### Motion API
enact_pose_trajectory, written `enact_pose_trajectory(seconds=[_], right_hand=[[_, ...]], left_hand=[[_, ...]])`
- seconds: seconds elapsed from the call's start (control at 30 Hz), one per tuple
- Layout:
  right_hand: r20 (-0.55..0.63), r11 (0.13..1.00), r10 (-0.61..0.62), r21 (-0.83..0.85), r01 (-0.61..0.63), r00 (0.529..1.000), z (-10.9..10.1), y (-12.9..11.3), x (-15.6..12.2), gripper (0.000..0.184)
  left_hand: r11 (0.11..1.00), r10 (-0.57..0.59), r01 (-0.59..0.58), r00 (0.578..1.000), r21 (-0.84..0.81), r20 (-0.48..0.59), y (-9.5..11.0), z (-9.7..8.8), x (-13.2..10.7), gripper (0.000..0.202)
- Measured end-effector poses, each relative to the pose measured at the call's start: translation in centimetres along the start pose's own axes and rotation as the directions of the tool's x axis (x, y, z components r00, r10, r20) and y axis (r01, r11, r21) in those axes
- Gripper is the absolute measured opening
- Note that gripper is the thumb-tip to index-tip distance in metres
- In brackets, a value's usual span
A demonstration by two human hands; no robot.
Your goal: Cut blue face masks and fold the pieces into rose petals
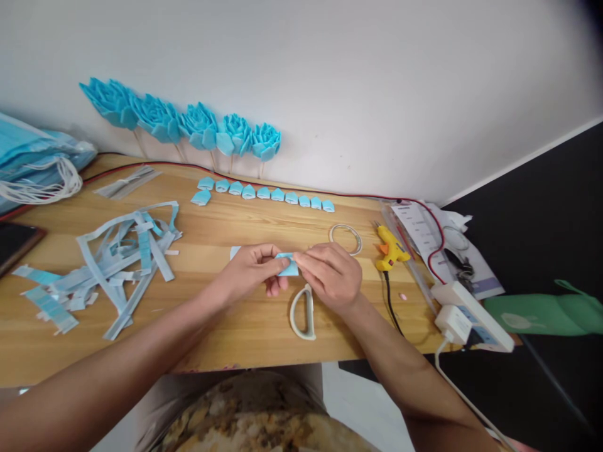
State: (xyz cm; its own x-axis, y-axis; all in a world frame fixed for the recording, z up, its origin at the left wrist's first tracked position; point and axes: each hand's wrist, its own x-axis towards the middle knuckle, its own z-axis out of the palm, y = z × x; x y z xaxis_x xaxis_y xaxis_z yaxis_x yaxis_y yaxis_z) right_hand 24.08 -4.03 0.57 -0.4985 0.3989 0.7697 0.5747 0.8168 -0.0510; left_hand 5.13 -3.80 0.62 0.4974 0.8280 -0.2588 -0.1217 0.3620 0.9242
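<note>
Both my hands meet over the middle of the wooden table (pixel 226 326). My left hand (pixel 252 269) and my right hand (pixel 330 275) pinch a small light-blue fabric piece (pixel 287 265) between their fingertips, folding it. A white piece (pixel 234 252) lies just behind my left hand. Grey-handled scissors (pixel 304 312) lie on the table right in front of my right hand. A row of several folded blue petals (pixel 264 193) lies farther back.
Several blue fabric roses on sticks (pixel 188 122) lean on the wall. Cut mask strips (pixel 108 263) are piled at left, with stacked face masks (pixel 38 160) behind. A tape ring (pixel 346 238), yellow glue gun (pixel 390 248), power strip (pixel 471 314) and papers (pixel 433 232) sit at right.
</note>
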Motion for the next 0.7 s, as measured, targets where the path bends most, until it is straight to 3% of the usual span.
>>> enact_pose_trajectory(seconds=[0.7], right_hand=[[0.081, 0.994, 0.012, 0.109, -0.021, 0.997, 0.42, 0.70, -0.25, 0.022]], left_hand=[[0.987, 0.056, -0.049, 0.998, -0.155, 0.037, -0.13, -0.40, 0.15, 0.020]])
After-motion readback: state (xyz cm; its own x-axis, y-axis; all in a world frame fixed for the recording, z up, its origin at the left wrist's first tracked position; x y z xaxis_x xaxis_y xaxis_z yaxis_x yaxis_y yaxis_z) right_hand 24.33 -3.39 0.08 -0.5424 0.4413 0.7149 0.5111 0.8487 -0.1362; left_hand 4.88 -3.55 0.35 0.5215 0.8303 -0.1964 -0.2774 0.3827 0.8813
